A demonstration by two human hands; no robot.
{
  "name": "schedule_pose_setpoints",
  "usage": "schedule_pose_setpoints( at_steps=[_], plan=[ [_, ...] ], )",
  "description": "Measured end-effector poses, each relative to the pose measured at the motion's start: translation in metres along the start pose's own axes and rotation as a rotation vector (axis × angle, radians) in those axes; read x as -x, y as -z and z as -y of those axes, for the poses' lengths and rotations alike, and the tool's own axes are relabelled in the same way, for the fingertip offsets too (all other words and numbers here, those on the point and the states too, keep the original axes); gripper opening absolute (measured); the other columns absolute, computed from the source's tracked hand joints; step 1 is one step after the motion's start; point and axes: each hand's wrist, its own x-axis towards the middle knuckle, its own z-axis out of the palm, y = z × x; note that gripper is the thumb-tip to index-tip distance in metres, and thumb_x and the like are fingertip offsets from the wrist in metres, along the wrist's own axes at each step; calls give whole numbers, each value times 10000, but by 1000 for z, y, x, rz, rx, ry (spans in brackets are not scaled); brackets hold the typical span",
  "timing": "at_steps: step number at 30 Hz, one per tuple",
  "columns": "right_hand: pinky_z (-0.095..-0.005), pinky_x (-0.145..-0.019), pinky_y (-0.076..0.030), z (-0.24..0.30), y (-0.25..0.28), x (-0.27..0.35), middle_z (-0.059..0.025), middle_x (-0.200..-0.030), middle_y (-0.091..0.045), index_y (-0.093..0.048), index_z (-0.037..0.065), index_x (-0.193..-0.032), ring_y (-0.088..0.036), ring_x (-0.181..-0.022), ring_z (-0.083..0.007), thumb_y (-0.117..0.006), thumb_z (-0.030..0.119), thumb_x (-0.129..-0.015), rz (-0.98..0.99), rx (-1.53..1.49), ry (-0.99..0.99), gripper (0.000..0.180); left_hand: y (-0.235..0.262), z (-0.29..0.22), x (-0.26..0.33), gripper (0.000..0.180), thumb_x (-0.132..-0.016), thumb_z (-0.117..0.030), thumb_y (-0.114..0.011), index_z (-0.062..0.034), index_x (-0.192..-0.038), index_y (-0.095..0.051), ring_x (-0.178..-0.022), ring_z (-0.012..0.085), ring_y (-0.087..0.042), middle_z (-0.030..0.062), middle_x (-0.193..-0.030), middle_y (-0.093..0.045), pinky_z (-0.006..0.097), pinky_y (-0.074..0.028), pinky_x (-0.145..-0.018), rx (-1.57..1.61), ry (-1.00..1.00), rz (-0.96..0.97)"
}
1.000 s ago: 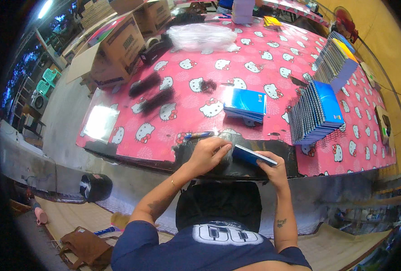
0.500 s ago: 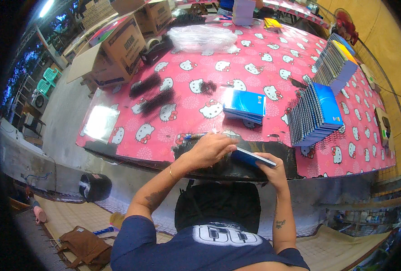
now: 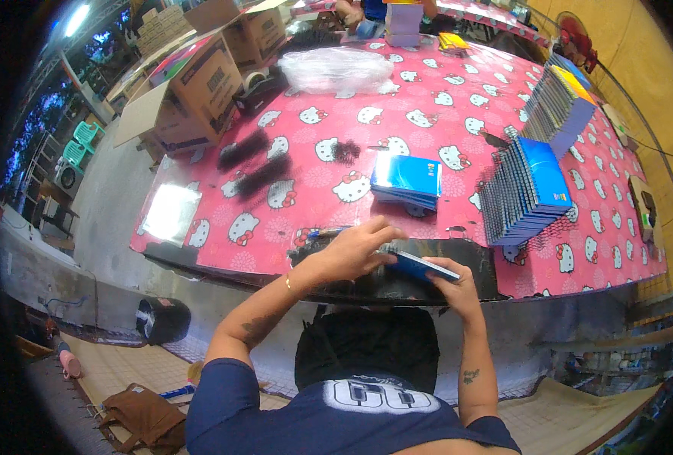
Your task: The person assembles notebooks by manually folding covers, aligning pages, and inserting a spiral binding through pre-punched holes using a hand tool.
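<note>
A thin blue notebook (image 3: 412,264) slants over the black patch at the table's front edge. My right hand (image 3: 456,284) grips its right end, thumb on top and fingers underneath. At the notebook's other end is my left hand (image 3: 361,249), its fingers bent against the edge; the fingertips are partly hidden, and a small greyish strip shows beside them. Just beyond lies a short pile of blue notebooks (image 3: 407,179). To the right stands a tall stack of blue spiral notebooks (image 3: 532,186). A blue pen (image 3: 323,233) rests near my left hand.
Bundles of black spiral coils (image 3: 264,174) and a shiny clear sheet (image 3: 171,214) lie on the left of the pink table. An open cardboard box (image 3: 200,95) stands behind them. Further back are a plastic bag (image 3: 336,70), more notebook stacks (image 3: 556,106) and another person (image 3: 374,9).
My left hand has lifted and opened slightly at the notebook's end, its fingers shifting. My right hand keeps its grip. At the far table edge, another person's hands have come into view.
</note>
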Motion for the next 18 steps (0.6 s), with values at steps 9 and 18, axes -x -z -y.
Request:
schedule_pose_setpoints(
  at_steps=[9, 18],
  plan=[
    [-252, -857, -492, -2, 0, 3, -29, -1008, -724, -719, 15, -1172, -612, -942, -85, -682, 7, -915, 7, 12, 22, 259, -3, -5, 6, 282, -923, -252, -699, -92, -1144, -627, -879, 343, -649, 123, -1034, -619, 423, -521, -739, -77, -24, -12],
    [-253, -859, -496, -6, -3, 4, -39, -1014, -737, -719, 8, -1168, -620, -935, -85, -692, 23, -912, -36, 57, 83, 258, -26, -13, 6, 631, -916, -439, -651, -107, -1429, -494, -1230, 371, -534, 173, -1379, -501, 539, -405, -1028, -469, 15, -86]
  ],
)
